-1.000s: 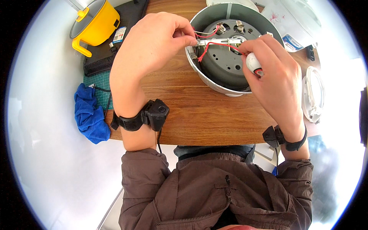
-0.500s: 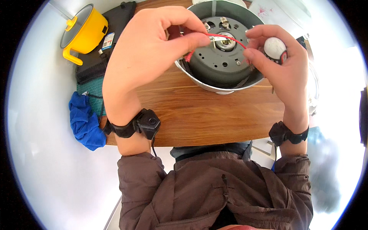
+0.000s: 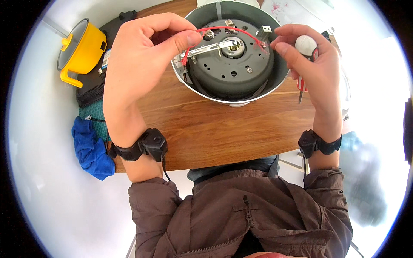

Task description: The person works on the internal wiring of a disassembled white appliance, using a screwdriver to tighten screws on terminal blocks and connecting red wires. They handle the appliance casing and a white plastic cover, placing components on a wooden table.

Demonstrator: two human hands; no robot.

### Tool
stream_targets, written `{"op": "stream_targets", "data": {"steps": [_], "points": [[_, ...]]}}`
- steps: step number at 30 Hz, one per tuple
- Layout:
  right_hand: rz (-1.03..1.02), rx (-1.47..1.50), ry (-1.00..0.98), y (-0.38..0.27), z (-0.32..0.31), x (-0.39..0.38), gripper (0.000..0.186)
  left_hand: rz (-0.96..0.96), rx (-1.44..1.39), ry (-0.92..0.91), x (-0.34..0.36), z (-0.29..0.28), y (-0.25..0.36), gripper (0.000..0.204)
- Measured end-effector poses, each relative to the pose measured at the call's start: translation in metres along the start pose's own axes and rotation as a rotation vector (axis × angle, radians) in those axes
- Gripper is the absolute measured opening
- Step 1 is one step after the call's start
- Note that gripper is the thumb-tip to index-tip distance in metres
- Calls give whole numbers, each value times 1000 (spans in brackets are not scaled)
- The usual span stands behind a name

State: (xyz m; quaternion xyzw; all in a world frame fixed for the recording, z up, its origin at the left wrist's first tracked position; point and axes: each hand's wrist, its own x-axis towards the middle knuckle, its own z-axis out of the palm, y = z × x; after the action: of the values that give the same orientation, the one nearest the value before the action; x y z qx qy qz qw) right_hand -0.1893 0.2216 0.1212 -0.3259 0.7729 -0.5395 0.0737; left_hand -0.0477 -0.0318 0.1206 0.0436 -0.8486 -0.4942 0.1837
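The left hand (image 3: 148, 51) pinches one part of the red wire (image 3: 234, 29) between thumb and index fingers. The wire arches over the dark grey disc (image 3: 219, 79) (a perforated plate with a bright centre) inside the round metal housing (image 3: 228, 101). Its opposite end lies near the fingertips of the right hand (image 3: 322, 71); contact there cannot be confirmed. The right hand grasps the screwdriver (image 3: 305, 45) against the palm, white handle end up and shaft down, with thumb and index fingertip slightly parted. A metal strip (image 3: 211, 49) spans from the housing's left side toward the disc centre. The housing stands on the table (image 3: 223, 133).
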Motion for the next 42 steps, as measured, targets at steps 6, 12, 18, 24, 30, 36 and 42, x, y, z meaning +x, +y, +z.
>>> {"op": "stream_targets", "data": {"steps": [6, 12, 18, 24, 30, 36, 42], "points": [[-60, 46, -84, -3, -2, -6, 20, 20, -90, 65, 1, 2, 1, 10], [-130, -36, -98, -12, -1, -2, 16, 230, 52, 99, -1, 8, 5, 8], [-202, -110, -195, -18, 2, 1, 13, 309, 102, 124, 0, 9, 8, 15], [-323, -175, -183, -36, 10, 7, 11, 699, 427, 172, 5, 7, 20, 17], [-400, -186, -263, -41, 28, 7, 11, 574, 247, 308, 2, 27, 23, 18], [-197, -223, -142, -54, 30, 2, 10, 649, 268, 363, 2, 31, 20, 20], [-253, -152, -203, -50, 41, 2, 12, 720, 394, 363, -5, 34, 30, 17]]}}
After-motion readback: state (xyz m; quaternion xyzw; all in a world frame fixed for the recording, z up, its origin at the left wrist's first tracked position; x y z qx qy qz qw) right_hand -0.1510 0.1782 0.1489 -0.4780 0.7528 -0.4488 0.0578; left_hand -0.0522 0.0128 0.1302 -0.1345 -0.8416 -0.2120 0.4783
